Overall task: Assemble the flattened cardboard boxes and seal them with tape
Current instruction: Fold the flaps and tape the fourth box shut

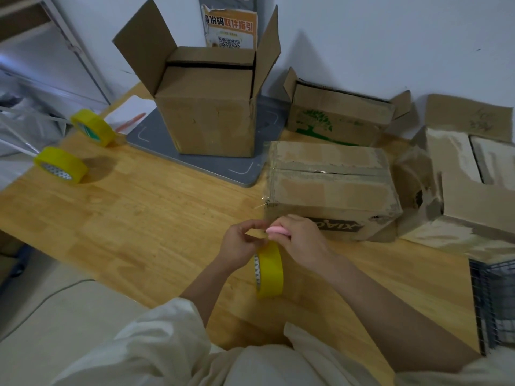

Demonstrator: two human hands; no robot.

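Note:
A closed cardboard box [331, 188] with clear tape along its top seam lies on the wooden table [139, 213], just beyond my hands. My left hand [239, 243] grips a yellow tape roll [269, 270] that hangs below it, fingers pinched at the tape's end. My right hand [301, 240] holds a small pink cutter [277, 231] against that tape, close to the box's near left corner. A thin strip of clear tape runs from the box corner toward my hands.
A tall open box [209, 121] stands on a grey scale plate [156, 140]. A green-printed box [334, 121] and a torn open box [459, 185] sit at the right. Two spare yellow tape rolls [93, 126] [61, 164] lie left. A wire basket [493, 302] is at the right edge.

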